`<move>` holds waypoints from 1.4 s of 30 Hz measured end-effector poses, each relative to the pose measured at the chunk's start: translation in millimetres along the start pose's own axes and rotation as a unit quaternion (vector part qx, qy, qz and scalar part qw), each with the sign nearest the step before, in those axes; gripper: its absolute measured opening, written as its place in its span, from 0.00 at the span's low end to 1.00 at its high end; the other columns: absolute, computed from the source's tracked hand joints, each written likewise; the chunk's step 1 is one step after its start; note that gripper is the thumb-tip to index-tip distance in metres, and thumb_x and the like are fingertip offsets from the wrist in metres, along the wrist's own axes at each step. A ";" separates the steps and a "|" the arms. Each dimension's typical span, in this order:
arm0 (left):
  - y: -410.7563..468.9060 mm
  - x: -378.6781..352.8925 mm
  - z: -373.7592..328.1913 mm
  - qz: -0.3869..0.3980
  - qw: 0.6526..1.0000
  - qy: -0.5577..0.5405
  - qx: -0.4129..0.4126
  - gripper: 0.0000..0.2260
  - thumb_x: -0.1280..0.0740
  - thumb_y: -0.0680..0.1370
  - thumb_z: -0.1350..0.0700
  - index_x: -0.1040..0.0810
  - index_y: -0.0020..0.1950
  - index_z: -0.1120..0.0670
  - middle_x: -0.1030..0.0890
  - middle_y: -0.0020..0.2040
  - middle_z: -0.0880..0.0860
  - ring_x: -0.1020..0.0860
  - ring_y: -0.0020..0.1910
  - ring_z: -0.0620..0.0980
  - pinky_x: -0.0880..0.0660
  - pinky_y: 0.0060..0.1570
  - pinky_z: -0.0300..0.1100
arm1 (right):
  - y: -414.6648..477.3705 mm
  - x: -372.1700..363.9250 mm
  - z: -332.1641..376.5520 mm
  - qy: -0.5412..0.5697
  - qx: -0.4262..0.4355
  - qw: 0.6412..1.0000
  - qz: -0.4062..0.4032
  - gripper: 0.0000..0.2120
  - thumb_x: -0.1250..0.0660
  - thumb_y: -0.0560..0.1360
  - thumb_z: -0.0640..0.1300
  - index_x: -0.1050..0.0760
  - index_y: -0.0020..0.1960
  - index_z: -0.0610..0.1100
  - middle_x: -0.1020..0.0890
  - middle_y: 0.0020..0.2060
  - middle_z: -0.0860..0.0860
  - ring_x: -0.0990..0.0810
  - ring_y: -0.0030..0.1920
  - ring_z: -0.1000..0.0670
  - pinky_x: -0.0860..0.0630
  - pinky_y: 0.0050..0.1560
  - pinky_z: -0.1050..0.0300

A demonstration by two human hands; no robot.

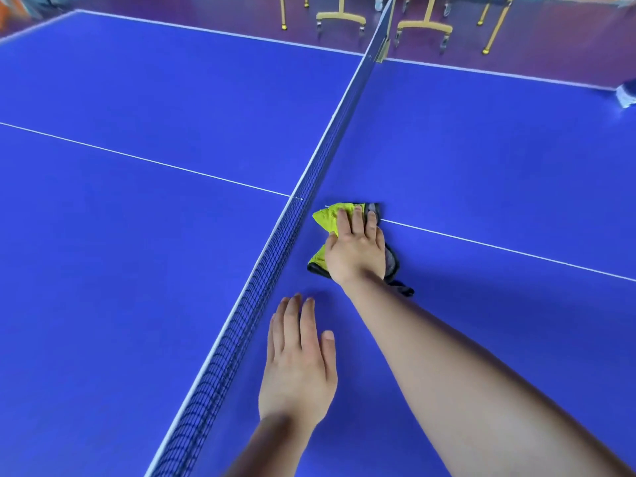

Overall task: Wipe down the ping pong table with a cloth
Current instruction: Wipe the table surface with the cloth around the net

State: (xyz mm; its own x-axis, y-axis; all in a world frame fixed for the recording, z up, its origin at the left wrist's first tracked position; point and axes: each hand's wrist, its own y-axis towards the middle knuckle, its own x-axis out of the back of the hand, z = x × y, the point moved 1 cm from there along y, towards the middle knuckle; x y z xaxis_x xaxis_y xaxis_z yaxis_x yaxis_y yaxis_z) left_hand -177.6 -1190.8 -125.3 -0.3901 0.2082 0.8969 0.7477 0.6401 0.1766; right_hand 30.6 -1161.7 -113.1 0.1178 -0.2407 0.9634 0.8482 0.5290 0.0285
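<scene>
Right grip point(356, 251): fingers straight, palm flat, pressing yellow-and-grey cloth point(328, 215) onto blue table point(481, 160). Cloth lies just beside the net point(292, 215), over the white centre line point(499, 247), well short of the far edge. Left grip point(297, 359): fingers straight, holding nothing, beside the net, nearer the near edge.
</scene>
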 end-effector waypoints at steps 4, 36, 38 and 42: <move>1.1 -0.1 2.9 -0.002 0.999 -0.034 0.007 0.25 0.54 0.85 0.47 0.40 0.78 0.59 0.36 0.77 0.57 0.41 0.78 0.58 0.37 0.74 0.55 | 6.2 -5.5 20.6 -0.002 0.039 0.999 0.016 0.28 0.46 0.82 0.52 0.46 0.81 0.50 0.47 0.81 0.47 0.53 0.80 0.40 0.50 0.78 0.43; -50.7 -18.0 -123.3 0.008 0.995 -0.055 -0.079 0.26 0.51 0.83 0.48 0.31 0.74 0.62 0.31 0.75 0.59 0.40 0.78 0.58 0.43 0.77 0.57 | -147.4 46.0 -185.3 0.078 0.046 0.993 -0.071 0.26 0.50 0.78 0.52 0.27 0.70 0.43 0.27 0.72 0.43 0.31 0.74 0.38 0.30 0.70 0.41; -59.1 -32.0 -153.6 0.013 0.995 -0.049 -0.089 0.26 0.51 0.83 0.48 0.31 0.74 0.62 0.31 0.75 0.59 0.39 0.78 0.58 0.42 0.76 0.58 | -154.2 57.3 -221.0 0.076 0.033 0.994 -0.075 0.27 0.51 0.78 0.52 0.27 0.70 0.43 0.27 0.72 0.44 0.31 0.74 0.39 0.31 0.70 0.41; -81.6 -60.2 -219.7 0.033 0.994 -0.040 -0.095 0.27 0.53 0.83 0.47 0.31 0.74 0.61 0.31 0.75 0.58 0.40 0.78 0.57 0.44 0.78 0.56 | -170.9 78.7 -301.1 0.082 0.012 0.993 -0.083 0.28 0.53 0.79 0.53 0.29 0.72 0.43 0.30 0.74 0.43 0.35 0.76 0.39 0.35 0.73 0.41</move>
State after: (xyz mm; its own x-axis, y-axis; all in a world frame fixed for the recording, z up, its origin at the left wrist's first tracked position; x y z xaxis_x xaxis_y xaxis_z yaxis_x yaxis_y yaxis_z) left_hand -97.1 -1418.1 -104.6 -0.3717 0.3082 0.8757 0.8582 0.4738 0.1975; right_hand 50.4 -1516.1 -122.4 0.0606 -0.4541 0.8889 0.8502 0.4900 0.1925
